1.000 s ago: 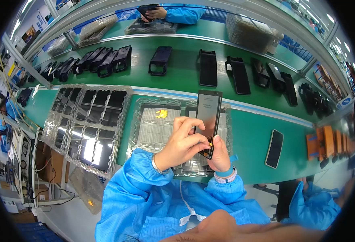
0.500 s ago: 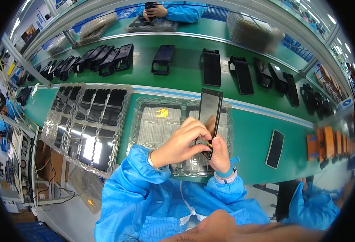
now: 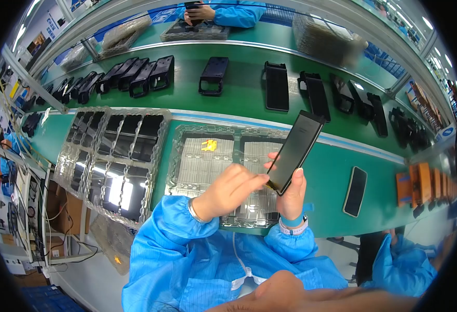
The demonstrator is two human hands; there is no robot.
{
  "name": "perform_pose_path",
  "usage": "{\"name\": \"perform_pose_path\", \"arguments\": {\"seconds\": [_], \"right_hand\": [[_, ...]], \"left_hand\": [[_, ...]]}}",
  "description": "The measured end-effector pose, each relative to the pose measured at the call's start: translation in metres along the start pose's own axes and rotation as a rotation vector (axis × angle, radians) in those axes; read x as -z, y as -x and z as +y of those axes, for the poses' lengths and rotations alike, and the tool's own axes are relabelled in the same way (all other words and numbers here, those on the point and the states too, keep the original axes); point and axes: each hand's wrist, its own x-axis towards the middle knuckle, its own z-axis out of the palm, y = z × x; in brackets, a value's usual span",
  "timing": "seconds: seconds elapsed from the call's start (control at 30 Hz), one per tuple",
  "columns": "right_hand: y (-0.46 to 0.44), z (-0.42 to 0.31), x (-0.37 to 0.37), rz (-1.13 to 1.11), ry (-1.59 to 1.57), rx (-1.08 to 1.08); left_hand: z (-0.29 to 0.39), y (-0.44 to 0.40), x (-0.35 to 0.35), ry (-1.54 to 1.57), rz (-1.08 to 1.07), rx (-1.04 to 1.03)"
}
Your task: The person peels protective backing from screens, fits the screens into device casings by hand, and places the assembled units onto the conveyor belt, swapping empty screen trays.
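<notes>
My right hand (image 3: 292, 200) grips a dark, flat phone screen panel (image 3: 298, 151) from its lower end, thumb along the right edge and fingertips showing at the left edge. The panel is tilted, its top leaning right. At its lower left corner, my left hand (image 3: 229, 190) has its fingers pressed together beside a small yellowish bit (image 3: 271, 184); what they pinch is hidden. Below both hands lies a clear plastic tray (image 3: 174, 174) with grey ribbed inserts. A small yellow piece (image 3: 209, 145) lies on its upper left part.
Trays of black screens (image 3: 116, 156) stand at left. Black device housings (image 3: 214, 76) line the green belt (image 3: 187, 104) beyond. On the right are a phone-like device (image 3: 355, 191) and orange holders (image 3: 421, 184). A co-worker's hands (image 3: 201, 13) work across the belt; another person's blue sleeve (image 3: 402, 265) is lower right.
The panel has swung from nearly upright to leaning right, and my right hand has shifted right with it. My left hand's fingers have drawn closer together. Housings on the belt have slid slightly right.
</notes>
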Motion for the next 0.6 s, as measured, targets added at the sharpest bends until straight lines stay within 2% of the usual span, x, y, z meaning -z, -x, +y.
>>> {"name": "perform_pose_path", "arguments": {"seconds": [0.13,0.23,0.33,0.43,0.53,0.6], "right_hand": [[0.000,0.000,-0.002,0.044,0.003,0.031],[-0.001,0.000,0.000,0.090,-0.002,0.074],[-0.003,0.001,0.000,0.139,0.020,0.130],[-0.004,0.005,-0.001,0.175,0.014,0.189],[-0.004,0.003,-0.002,0.185,-0.006,0.195],[-0.004,0.003,-0.001,0.211,0.018,0.210]], "left_hand": [[-0.003,0.001,0.000,0.249,-0.052,0.238],[-0.007,0.000,-0.001,0.253,-0.057,0.199],[-0.008,0.006,-0.007,0.404,-0.146,0.220],[-0.008,0.019,-0.018,0.600,-0.197,0.440],[-0.003,0.018,-0.015,0.762,-0.202,0.565],[0.000,0.015,-0.016,0.956,-0.086,0.684]]}}
